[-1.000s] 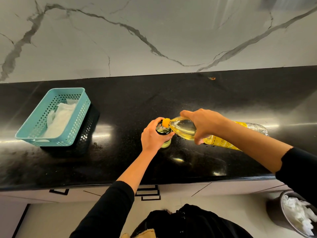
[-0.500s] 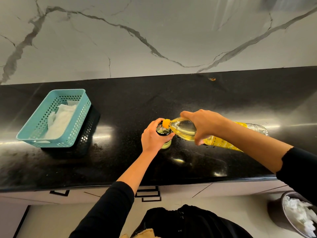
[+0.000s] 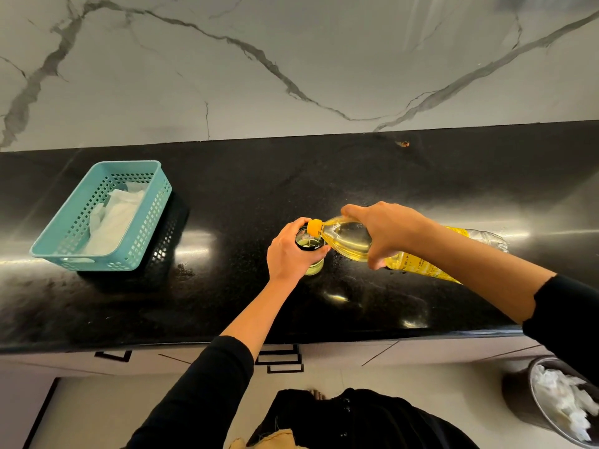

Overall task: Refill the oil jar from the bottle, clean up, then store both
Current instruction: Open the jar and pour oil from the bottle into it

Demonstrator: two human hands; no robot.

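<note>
Both hands work at the centre of the frame on the black bench [image 3: 324,189]: the left hand [image 3: 290,252] wraps its fingers round the oil jar [image 3: 310,246], which stands on the bench, while the right hand [image 3: 384,233] grips the bottle [image 3: 351,241] tilted with its yellow neck over the jar's mouth. At centre left sits a teal basket [image 3: 81,228] holding white cloth [image 3: 113,222], and at lower right a bin [image 3: 544,413] of crumpled paper stands on the floor.

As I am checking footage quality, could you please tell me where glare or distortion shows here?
Head view: glare streaks on the black countertop, right of the teal basket and beside the oil bottle; wide-angle distortion bends the counter's edges; the oil jar looks sharp.
</note>
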